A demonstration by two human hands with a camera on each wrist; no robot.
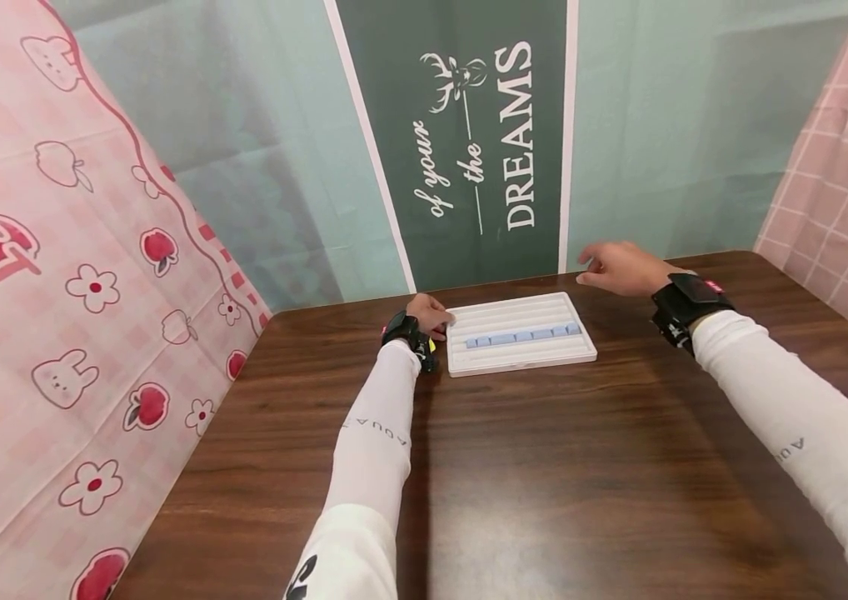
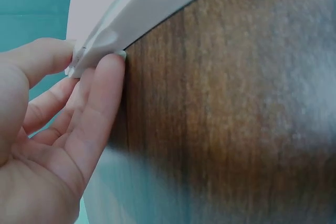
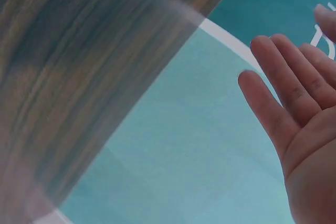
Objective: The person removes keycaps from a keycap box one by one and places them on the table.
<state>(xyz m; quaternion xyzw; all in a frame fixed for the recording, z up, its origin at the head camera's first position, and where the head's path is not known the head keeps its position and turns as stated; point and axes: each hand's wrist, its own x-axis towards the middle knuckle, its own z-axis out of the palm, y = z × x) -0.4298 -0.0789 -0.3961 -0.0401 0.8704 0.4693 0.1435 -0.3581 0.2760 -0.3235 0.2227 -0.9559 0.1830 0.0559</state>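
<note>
A white ridged tray lies on the far part of the table. One of its rows holds several small light-blue pieces that look like keycaps. At the tray's left end, my left hand pinches the corner. The left wrist view shows the thumb of that hand against one side of the tray corner and fingertips against the other. My right hand is raised to the right of the tray, apart from it. In the right wrist view this hand has its fingers extended and holds nothing.
The brown wooden table ends just behind the tray. A green curtain with white lettering hangs behind it. Pink patterned cloth hangs along the left side, and pink checked cloth along the right.
</note>
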